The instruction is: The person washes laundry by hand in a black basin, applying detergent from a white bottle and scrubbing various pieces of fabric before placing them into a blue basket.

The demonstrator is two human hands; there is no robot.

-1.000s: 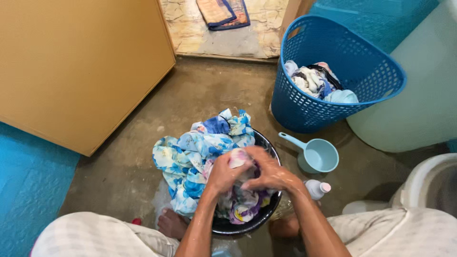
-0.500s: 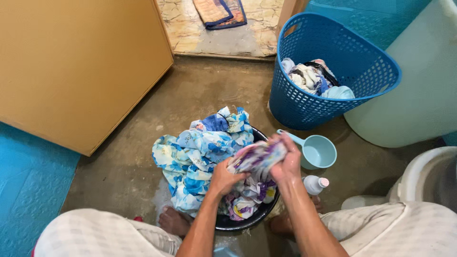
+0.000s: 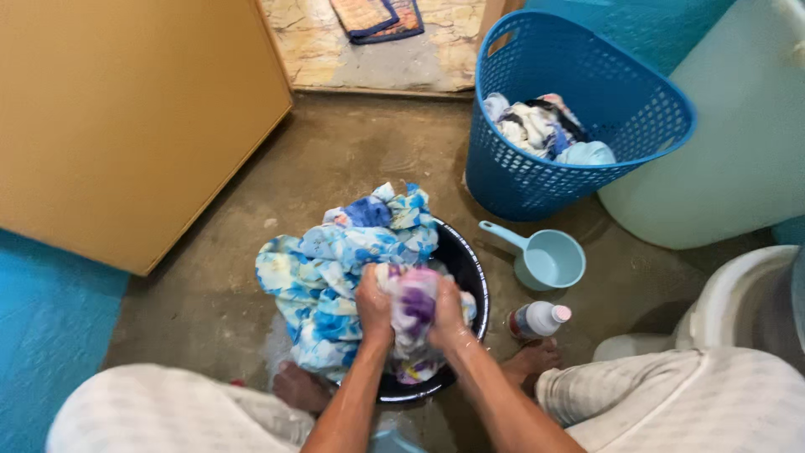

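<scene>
A wet concrete floor (image 3: 352, 159) carries everything. A black basin (image 3: 466, 267) is set on it, with a pale blue scoop (image 3: 545, 260) and a lying bottle (image 3: 537, 320) just beside; a blue laundry basket (image 3: 537, 180) stands near.

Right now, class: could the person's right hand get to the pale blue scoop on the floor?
Probably yes. The scoop lies on bare floor just right of the black basin, nothing between, though the right hand is gripping wet cloth.

Hidden and cut-off parts

The cloth (image 3: 335, 268) is covering most of the basin (image 3: 465, 260); the frame's edge is cutting off the mat (image 3: 377, 15).
</scene>
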